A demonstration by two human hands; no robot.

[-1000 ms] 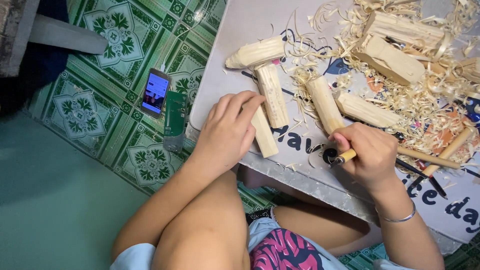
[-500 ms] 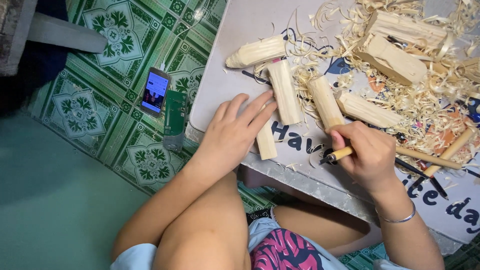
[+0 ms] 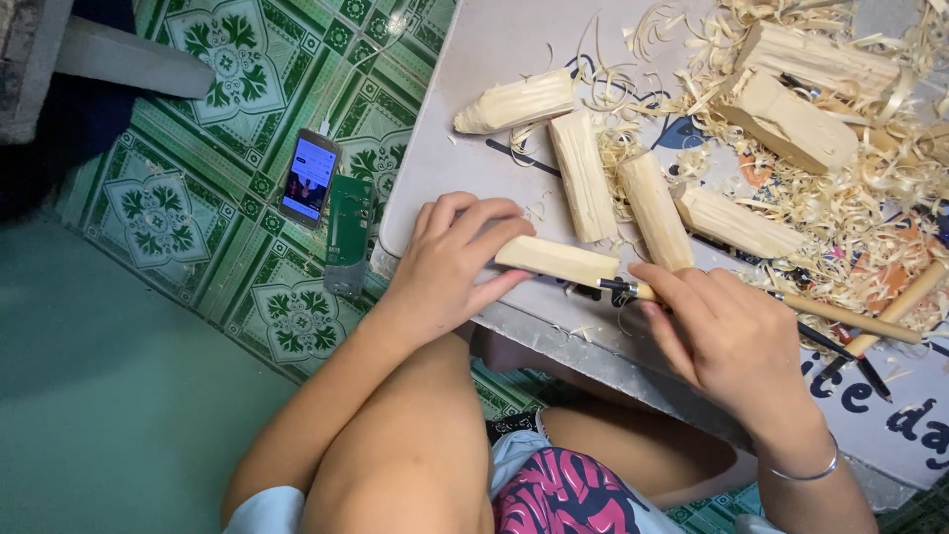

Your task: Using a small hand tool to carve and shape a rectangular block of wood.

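Note:
My left hand (image 3: 450, 262) grips one end of a pale carved wooden piece (image 3: 559, 261) lying flat near the front edge of the grey table (image 3: 494, 49). My right hand (image 3: 727, 341) holds a carving tool with a wooden handle (image 3: 840, 316); its dark metal tip (image 3: 615, 287) touches the right end of the piece. Just beyond lie three more carved wooden pieces (image 3: 583, 176), (image 3: 654, 210), (image 3: 519, 101), side by side.
Bigger wooden blocks (image 3: 791, 124) sit in a heap of wood shavings (image 3: 870, 198) at the table's far right. A phone (image 3: 308, 180) and a green flat object (image 3: 348, 232) lie on the patterned green floor mat. My bent knee (image 3: 405, 465) is below the table edge.
My left hand has turned the wooden piece from upright-slanted to lying crosswise along the table edge. My right hand has brought the tool's tip to the piece's end.

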